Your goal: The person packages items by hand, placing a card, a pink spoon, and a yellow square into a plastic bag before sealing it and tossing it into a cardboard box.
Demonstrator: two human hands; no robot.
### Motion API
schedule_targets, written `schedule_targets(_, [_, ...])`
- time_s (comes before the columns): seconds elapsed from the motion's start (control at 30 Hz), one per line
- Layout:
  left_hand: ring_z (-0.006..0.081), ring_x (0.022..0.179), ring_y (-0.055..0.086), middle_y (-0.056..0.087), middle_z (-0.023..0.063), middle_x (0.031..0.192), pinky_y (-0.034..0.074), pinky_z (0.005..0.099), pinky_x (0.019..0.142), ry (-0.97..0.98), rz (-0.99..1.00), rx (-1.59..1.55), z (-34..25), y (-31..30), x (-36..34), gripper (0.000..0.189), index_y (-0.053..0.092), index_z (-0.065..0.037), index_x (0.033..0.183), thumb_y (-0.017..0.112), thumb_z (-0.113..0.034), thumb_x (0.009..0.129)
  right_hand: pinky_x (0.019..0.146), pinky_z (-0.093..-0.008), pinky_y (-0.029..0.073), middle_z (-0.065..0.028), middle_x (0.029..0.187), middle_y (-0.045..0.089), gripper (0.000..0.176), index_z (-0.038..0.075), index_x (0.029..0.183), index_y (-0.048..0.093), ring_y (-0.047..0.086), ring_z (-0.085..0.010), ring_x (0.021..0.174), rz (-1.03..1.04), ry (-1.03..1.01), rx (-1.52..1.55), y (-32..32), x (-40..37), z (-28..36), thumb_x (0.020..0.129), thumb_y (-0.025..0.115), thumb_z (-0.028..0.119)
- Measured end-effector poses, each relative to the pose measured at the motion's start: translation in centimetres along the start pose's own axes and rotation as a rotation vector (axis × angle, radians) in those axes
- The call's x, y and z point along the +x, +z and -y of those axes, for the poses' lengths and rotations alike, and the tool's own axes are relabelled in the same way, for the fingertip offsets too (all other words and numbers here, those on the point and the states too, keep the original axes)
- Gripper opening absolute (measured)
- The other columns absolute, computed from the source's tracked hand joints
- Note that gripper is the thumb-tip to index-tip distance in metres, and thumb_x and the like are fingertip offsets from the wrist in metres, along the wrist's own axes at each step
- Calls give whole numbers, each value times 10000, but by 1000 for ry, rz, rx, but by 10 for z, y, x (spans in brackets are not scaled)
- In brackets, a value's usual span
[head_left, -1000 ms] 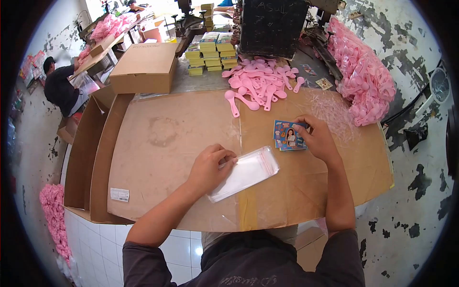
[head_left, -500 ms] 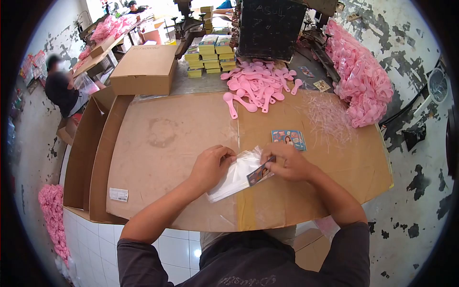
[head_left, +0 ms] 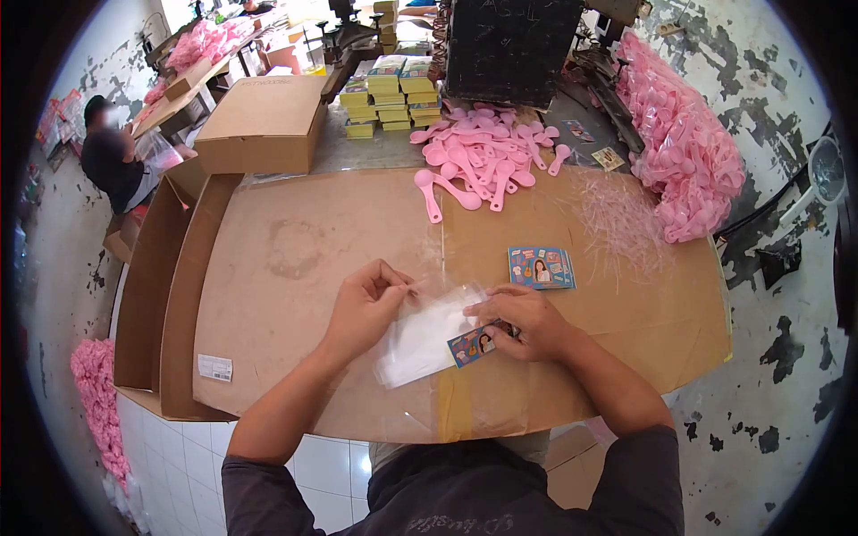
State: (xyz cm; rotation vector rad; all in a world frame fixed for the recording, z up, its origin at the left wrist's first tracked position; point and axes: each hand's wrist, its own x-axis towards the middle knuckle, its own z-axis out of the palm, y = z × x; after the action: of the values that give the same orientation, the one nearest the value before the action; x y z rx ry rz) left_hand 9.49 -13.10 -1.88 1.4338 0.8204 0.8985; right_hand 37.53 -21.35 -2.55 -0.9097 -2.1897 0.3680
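Observation:
My left hand [head_left: 365, 308] is closed in a pinch at the upper left edge of a clear plastic bag [head_left: 418, 344]. The bag lies with others like it in a thin, slightly fanned pile on the cardboard. My right hand [head_left: 527, 323] grips a small blue printed card [head_left: 471, 347] beneath its fingers, over the right side of the bags. Part of that card is hidden by the fingers. Just beyond this hand rests a small stack of similar printed cards [head_left: 540, 268] with a figure on the top one.
Pink plastic spoons [head_left: 474, 161] are heaped at the back, before a black box [head_left: 509, 54]. Stacks of cards [head_left: 389, 89] and a closed carton [head_left: 264, 125] stand to their left. Pink shreds [head_left: 626, 223] and bagged pink spoons [head_left: 684, 143] lie right. A person [head_left: 112, 161] sits far left.
My left hand has drawn slightly left and up, lifting the film's edge. My right hand has shifted down with the card, which now lies flatter and shows its printed face.

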Motion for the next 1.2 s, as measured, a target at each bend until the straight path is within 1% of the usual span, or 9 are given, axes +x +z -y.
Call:
schedule_targets(0.17, [98, 773, 641, 742, 101, 976, 502, 261, 733, -167, 172, -174, -11, -15, 3, 228, 583, -50, 1170, 562, -44, 943, 980, -426, 519, -113, 893, 714, 265, 37, 1080, 724, 674, -314, 874, 29, 103, 27, -2, -2, 6, 816, 734, 34])
schedule_targets(0.27, [87, 766, 644, 743, 90, 965, 502, 262, 692, -253, 248, -159, -37, -1, -3, 392, 511, -44, 1350, 615, -81, 975, 961, -420, 510, -118, 899, 715, 233, 31, 1061, 723, 661, -311, 850, -118, 108, 14, 3, -2, 3, 829, 741, 23])
schedule_targets(0.37, [86, 785, 657, 739, 83, 982, 523, 265, 709, -238, 297, -93, -34, 6, -5, 464, 477, -33, 1422, 659, -113, 1003, 901, -406, 515, -114, 905, 715, 208, 28, 1051, 726, 651, -296, 818, -209, 177, -3, 3, 1, 10, 845, 742, 3])
schedule_targets(0.47, [96, 824, 673, 741, 84, 1014, 544, 256, 749, -167, 329, -116, -27, 12, -11, 434, 515, 5, 1399, 675, -115, 1014, 809, -379, 518, -115, 920, 710, 215, 36, 1073, 730, 644, -268, 796, -262, 264, 26, 5, 1, 10, 861, 749, 5])
schedule_targets(0.57, [102, 856, 681, 743, 80, 1041, 554, 251, 797, -167, 247, -28, -25, 18, -13, 367, 590, 45, 1351, 664, -79, 1013, 807, -334, 539, -100, 981, 709, 227, 21, 1133, 714, 668, -200, 877, -308, 412, 98, 6, 0, 12, 907, 743, 26])
schedule_targets(0.67, [97, 868, 685, 745, 79, 1037, 558, 259, 797, -101, 189, -88, -12, 13, -10, 316, 655, 64, 1286, 673, -93, 1012, 855, -300, 550, -82, 1069, 698, 241, 1, 1191, 688, 666, -138, 981, -534, 513, 363, 10, 4, 13, 955, 719, 43])
schedule_targets(0.77, [97, 856, 683, 743, 81, 1019, 561, 266, 813, -214, 201, -50, -23, 13, -11, 329, 657, 66, 1293, 681, -102, 1011, 922, -282, 539, -69, 1125, 681, 221, -15, 1198, 674, 648, -116, 1053, -573, 528, 461, 10, 4, 11, 985, 689, 43])
schedule_targets(1.07, [140, 951, 733, 761, 100, 1007, 590, 270, 829, -230, 251, -28, -12, 16, -13, 261, 691, 56, 1137, 698, -173, 1013, 912, -304, 520, -72, 1112, 693, 187, 8, 1157, 693, 659, -142, 1012, -606, 458, 367, 9, -2, 10, 977, 699, 58])
schedule_targets(1.2, [112, 910, 728, 766, 99, 996, 589, 262, 820, -239, 233, -51, -21, 22, -15, 239, 700, 68, 1142, 690, -132, 1012, 858, -297, 534, -85, 1057, 705, 191, 26, 1141, 716, 674, -161, 960, -441, 342, 163, 2, -2, 9, 950, 722, 35])
